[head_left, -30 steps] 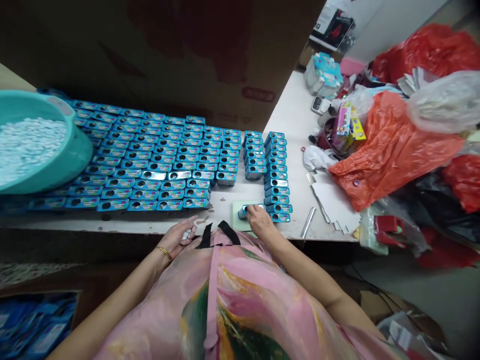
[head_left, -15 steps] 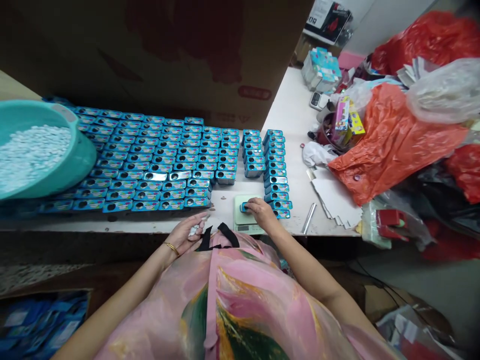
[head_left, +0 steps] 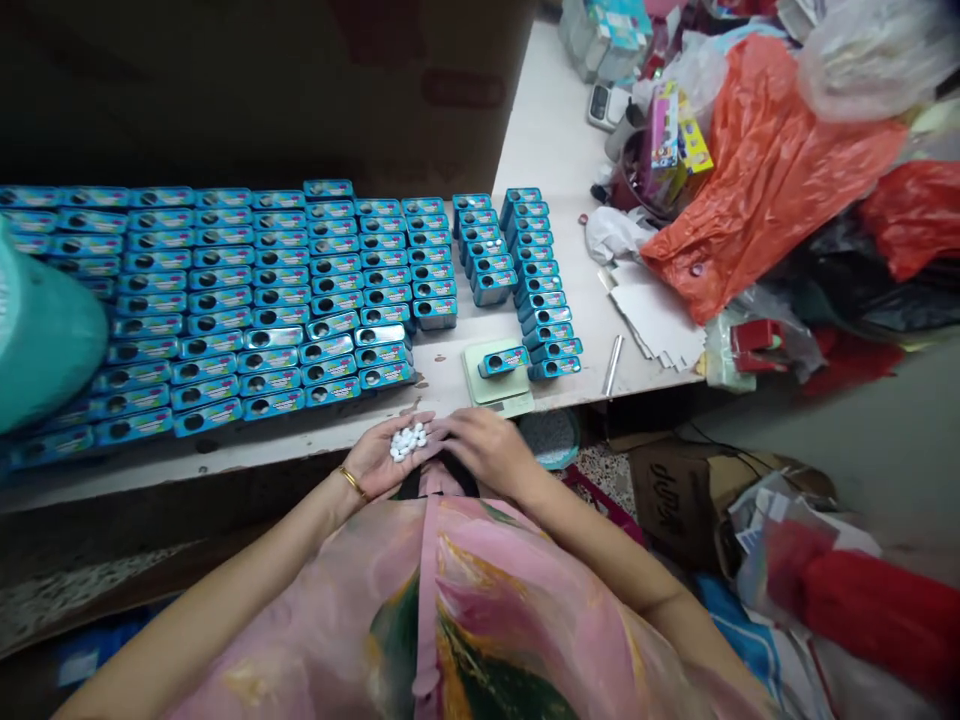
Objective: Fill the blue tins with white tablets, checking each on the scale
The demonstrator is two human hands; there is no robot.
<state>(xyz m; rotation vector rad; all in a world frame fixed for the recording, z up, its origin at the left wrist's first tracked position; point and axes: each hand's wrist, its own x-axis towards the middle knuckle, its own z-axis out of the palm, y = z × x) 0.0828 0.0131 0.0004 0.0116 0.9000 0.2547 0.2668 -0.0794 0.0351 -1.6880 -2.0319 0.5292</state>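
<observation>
My left hand (head_left: 384, 455) is palm up in front of the table edge, cupping a small heap of white tablets (head_left: 409, 441). Beside that palm, the fingers of my right hand (head_left: 484, 445) stretch leftward to its fingertips; they look apart, with nothing seen in them, though slightly blurred. A small blue tin (head_left: 504, 361) with a dark opening in its top rests on a pale green scale (head_left: 474, 375). Left of the scale, long rows of similar blue tins (head_left: 271, 381) cover the table. Two shorter columns of tins (head_left: 538, 284) stand behind and to the right.
A turquoise tub (head_left: 52, 330) stands at the left. A large dark carton (head_left: 262, 90) rises behind the tins. To the right lie a metal strip (head_left: 613, 365), white card pieces (head_left: 656, 315) and an orange plastic bag (head_left: 720, 200). A container of pale pieces (head_left: 551, 435) sits below the table edge.
My right hand has let go of the tin on the scale and moved left to my left hand. The left palm has turned up, showing the tablets. The view has shifted downward.
</observation>
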